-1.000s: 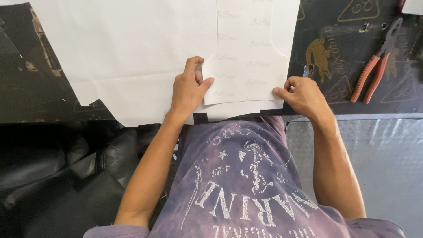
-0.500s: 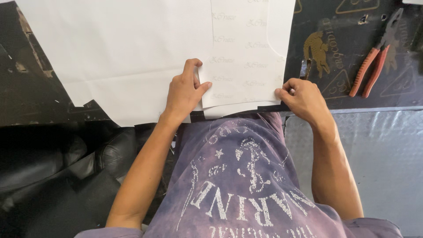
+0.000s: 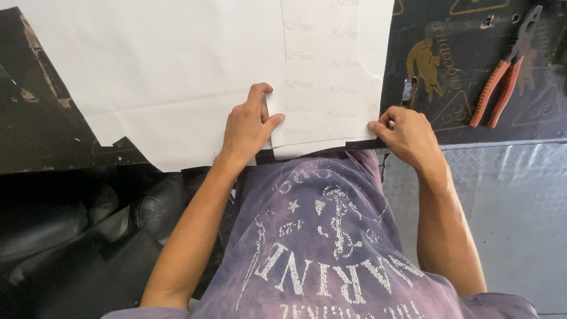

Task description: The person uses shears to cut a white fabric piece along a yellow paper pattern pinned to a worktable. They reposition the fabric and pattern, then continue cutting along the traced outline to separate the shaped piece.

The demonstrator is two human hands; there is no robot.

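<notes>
A white printed sheet [image 3: 331, 77] lies on a dark worktable [image 3: 460, 88], partly over a larger plain white sheet [image 3: 159, 77]. My left hand [image 3: 247, 127] presses down on the printed sheet's lower left corner, fingers spread over the seam between the two sheets. My right hand [image 3: 407, 136] pinches the printed sheet's lower right corner at the table's near edge. A black layer shows just under that near edge.
Red-handled pliers [image 3: 505, 74] lie on the table at the upper right. A small dark metal tool [image 3: 409, 91] rests just beyond my right hand. Black leather pieces [image 3: 65, 236] are piled at the lower left. A grey checker-plate floor [image 3: 508, 201] is at the right.
The view has shifted slightly. Both hands stay on the printed sheet's lower corners, with the left hand's thumb a little further onto the sheet.
</notes>
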